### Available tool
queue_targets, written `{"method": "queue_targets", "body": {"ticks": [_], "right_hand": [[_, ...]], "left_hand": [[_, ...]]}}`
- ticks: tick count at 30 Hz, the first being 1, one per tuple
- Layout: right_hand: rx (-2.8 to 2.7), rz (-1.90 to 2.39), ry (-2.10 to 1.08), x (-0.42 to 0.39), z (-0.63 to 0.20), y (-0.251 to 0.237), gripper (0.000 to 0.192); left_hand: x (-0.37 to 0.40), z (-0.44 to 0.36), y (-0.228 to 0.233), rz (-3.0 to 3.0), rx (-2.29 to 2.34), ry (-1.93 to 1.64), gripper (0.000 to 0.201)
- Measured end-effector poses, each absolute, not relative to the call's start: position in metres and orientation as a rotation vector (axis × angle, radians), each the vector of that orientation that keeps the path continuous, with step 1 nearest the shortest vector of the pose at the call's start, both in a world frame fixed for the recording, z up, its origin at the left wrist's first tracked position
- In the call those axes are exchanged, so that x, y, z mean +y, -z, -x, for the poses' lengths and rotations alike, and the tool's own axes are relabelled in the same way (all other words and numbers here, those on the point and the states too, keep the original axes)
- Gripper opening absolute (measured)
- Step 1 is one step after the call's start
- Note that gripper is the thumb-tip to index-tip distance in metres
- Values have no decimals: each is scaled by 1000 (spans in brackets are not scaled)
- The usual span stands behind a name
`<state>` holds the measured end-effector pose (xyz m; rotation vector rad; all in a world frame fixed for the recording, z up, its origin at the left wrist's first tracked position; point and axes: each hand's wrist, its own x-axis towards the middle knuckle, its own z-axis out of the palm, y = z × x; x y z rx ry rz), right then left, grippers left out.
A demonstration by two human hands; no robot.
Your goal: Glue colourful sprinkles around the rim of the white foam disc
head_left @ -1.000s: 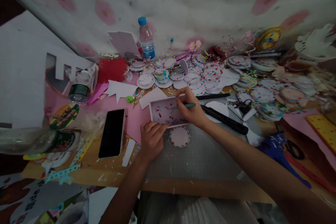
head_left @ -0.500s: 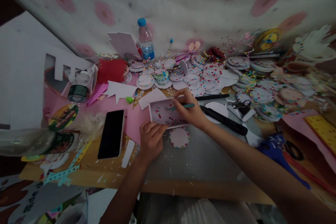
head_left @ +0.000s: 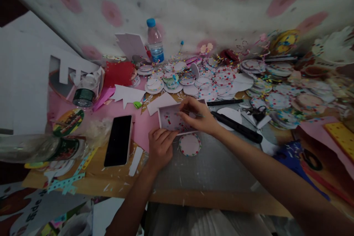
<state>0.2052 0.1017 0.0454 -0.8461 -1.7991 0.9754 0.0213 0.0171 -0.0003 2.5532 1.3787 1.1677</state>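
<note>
My left hand (head_left: 161,147) grips the near left edge of a shallow white box (head_left: 163,110), fingers curled over its rim. Small red and other coloured bits (head_left: 169,121) lie scattered inside. Over the box's right part, my right hand (head_left: 197,114) pinches thin green tweezers (head_left: 199,115); their tips point left into the box and are hard to make out. Just below the box, a round white paper disc (head_left: 189,145) with coloured dots around its rim lies on the grey cutting mat (head_left: 210,169).
Stacks of dotted discs (head_left: 207,83) fill the back. A black phone (head_left: 118,141) and lying plastic bottle (head_left: 41,148) are at left. A water bottle (head_left: 155,42) stands behind. A black cutter-like tool (head_left: 238,127) and a blue-handled tool (head_left: 293,158) lie at right.
My right hand has lowered slightly and turned, so the tweezers now show edge-on over the box. My left hand still grips the box; the whole view has shifted a little.
</note>
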Motion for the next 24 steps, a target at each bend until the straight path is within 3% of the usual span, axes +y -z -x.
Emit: {"method": "queue_targets", "body": {"ticks": [6, 24], "right_hand": [[-1811, 844, -952, 100, -205, -44, 17], [-1844, 862, -931, 101, -205, -47, 19]], "left_hand": [[18, -21, -1, -2557, 1372, -1183, 34], [18, -21, -1, -2555, 1373, -1177, 34]]}}
